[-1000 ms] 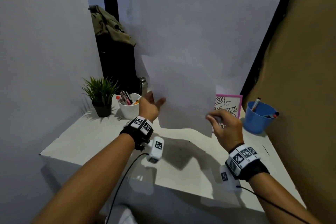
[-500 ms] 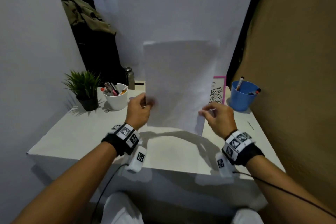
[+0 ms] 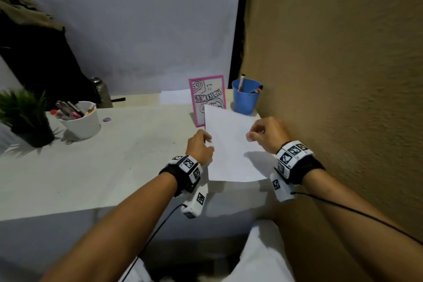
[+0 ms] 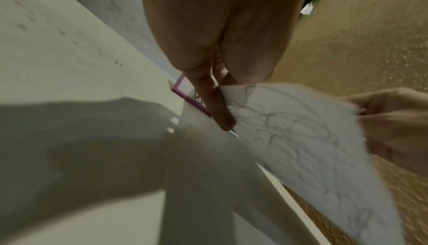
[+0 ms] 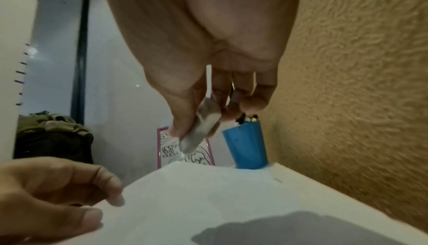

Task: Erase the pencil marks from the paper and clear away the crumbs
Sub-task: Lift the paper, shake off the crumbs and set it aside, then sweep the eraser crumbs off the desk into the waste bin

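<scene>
Both forearms reach forward side by side, each wrist wearing a black band with white marker blocks. The left hand (image 3: 199,147) is curled, its fingers (image 4: 219,106) pinching the left edge of the paper (image 3: 231,144). The right hand (image 3: 269,134) hovers above the sheet, thumb and fingers (image 5: 253,102) gripping a small grey eraser (image 5: 200,132).

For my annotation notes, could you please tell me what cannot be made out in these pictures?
- Pencil marks on the paper: invisible in the head view, motion-blurred in the left wrist view.
- Crumbs: too small; specks on the table are unidentifiable.
- Left hand fingertips: hidden behind the sheet's edge.
- Eraser in the right hand: hidden in the head view.
</scene>
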Motion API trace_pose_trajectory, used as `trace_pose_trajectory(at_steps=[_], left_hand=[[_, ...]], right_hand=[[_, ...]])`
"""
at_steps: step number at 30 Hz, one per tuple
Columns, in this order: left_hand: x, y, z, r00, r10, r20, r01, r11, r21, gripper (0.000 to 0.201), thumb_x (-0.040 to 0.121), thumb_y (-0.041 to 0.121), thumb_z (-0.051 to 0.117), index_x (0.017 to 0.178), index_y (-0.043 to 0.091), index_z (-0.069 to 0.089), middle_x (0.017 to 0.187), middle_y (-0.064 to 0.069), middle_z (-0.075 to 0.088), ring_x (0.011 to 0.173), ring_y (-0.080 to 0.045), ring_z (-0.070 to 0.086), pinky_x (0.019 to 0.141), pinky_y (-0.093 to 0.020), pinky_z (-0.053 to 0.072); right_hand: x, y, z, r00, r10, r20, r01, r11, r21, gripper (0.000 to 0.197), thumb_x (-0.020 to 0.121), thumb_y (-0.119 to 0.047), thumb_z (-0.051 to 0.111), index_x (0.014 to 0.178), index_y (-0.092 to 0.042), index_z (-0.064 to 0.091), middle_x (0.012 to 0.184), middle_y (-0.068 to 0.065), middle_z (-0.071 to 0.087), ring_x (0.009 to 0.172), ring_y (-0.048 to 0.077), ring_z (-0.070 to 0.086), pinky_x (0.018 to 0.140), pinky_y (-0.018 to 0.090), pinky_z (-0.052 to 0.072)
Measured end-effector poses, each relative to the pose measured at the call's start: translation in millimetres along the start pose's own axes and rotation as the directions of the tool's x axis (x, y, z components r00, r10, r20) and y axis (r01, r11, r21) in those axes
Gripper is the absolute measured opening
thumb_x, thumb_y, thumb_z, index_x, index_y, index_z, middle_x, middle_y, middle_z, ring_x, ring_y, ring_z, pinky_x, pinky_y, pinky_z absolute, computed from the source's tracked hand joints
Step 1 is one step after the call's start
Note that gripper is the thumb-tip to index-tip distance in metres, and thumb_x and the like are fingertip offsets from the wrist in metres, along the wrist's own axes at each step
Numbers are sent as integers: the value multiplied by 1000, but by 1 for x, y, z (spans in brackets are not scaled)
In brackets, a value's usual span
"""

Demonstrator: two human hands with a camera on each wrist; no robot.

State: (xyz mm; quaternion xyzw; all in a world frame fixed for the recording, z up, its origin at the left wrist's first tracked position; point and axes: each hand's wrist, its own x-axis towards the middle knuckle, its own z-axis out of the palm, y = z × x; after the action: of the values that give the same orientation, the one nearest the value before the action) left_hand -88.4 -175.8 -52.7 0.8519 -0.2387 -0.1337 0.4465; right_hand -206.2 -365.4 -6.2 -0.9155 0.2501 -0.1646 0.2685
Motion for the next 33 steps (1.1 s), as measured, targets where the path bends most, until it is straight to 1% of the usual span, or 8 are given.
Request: trace_pose_trajectory(at_steps=[2, 5, 9, 16, 19, 24, 29, 33], left_hand=[[-1, 3, 21, 998, -33, 51, 31, 999, 41, 31, 86, 6, 67, 115, 8, 59, 112, -9, 57, 71, -12, 55, 47, -11, 40], [-1, 5, 43, 990, -74, 118, 56, 987, 149, 46, 82, 14, 74, 124, 13, 58, 126, -10, 54, 96, -17, 58, 70, -16, 41], [-3, 6, 56, 985, -98, 143, 64, 971, 229, 62, 74, 18, 83, 128, 13, 55, 128, -9, 55, 106, -22, 59, 80, -23, 47], [1, 5, 54, 974, -78, 212, -50, 840, 540, 74, 67, 61, 77, 126, 24, 52, 123, -4, 50, 109, -26, 56, 84, -34, 47], [10, -1, 32, 962, -34, 270, -118, 841, 528, 78, 75, 59, 72, 136, 19, 47, 132, -8, 45, 121, -28, 51, 98, -40, 45], [31, -31, -65, 956, -27, 291, -148, 814, 561, 72, 87, 50, 64, 142, 10, 43, 148, -12, 39, 133, -28, 42, 108, -33, 32], [18, -101, -169, 970, -202, 135, 61, 740, 670, 69, 93, 51, 53, 142, 4, 42, 150, -14, 37, 135, -29, 40, 107, -34, 31], [-17, -156, -226, 916, -391, 92, 215, 670, 711, 78, 94, 56, 47, 150, 5, 27, 159, -14, 20, 143, -29, 26, 114, -37, 22]], right_hand=[[-2, 6, 6, 996, 44, 81, -42, 999, -33, 10, 75, -20, 81, 71, -12, 77, 69, 3, 73, 67, 14, 66, 58, 25, 49], [2, 23, 23, 982, 145, 121, -138, 989, -59, 5, 74, -15, 80, 74, -10, 77, 77, 5, 75, 77, 19, 70, 69, 29, 56], [8, 35, 39, 970, 189, 153, -185, 982, -36, 5, 78, -13, 77, 82, -13, 75, 90, 8, 75, 89, 23, 70, 70, 23, 47], [18, 42, 41, 956, 186, 228, -164, 980, -113, 25, 67, -25, 88, 88, -15, 79, 89, 6, 75, 85, 19, 70, 72, 23, 53], [23, 40, 45, 962, 214, 171, -173, 959, -227, 35, 70, -30, 85, 101, -16, 75, 105, 11, 69, 94, 26, 68, 81, 31, 57], [26, 0, 69, 972, 45, 232, 14, 969, -246, 9, 86, -19, 68, 89, -12, 72, 100, 15, 71, 93, 34, 67, 80, 34, 54], [20, -67, 129, 829, -222, 512, 336, 931, -140, 40, 93, -37, 61, 122, -10, 62, 118, 14, 68, 108, 33, 63, 92, 39, 52], [28, -118, 155, 692, -202, 694, 455, 867, -201, 77, 95, -61, 43, 137, 4, 44, 147, 22, 40, 131, 37, 45, 107, 46, 39]])
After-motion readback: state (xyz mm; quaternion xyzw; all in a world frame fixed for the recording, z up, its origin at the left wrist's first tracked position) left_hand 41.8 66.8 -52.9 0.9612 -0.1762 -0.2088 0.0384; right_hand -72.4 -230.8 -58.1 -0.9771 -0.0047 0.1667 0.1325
